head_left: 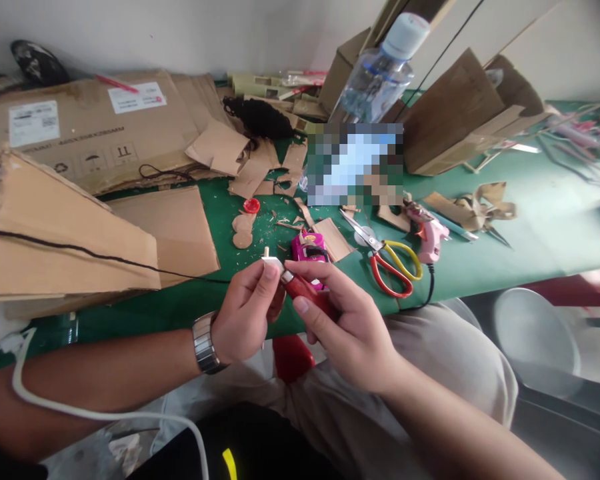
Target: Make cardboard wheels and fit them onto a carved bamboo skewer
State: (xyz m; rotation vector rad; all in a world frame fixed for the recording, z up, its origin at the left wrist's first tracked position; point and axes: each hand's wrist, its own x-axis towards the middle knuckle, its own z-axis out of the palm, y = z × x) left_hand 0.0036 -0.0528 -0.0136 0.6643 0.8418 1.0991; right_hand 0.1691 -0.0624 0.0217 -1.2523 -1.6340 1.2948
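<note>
My left hand (245,310) is closed in a pinch on a small white piece (271,263) with a short stub on top, held above the front edge of the green table (480,253). A metal watch (203,343) sits on that wrist. My right hand (347,320) is wrapped round a red-handled knife (305,288), whose tip touches the white piece. A pink toy car (310,248) lies on the table just behind both hands.
Red-and-yellow scissors (393,263) and a pink glue gun (430,233) lie right of the car. Cardboard sheets (80,220) fill the left side, with cardboard discs (243,230) and a red cap (251,205). A water bottle (377,73) stands behind. A white cable (105,413) crosses my left arm.
</note>
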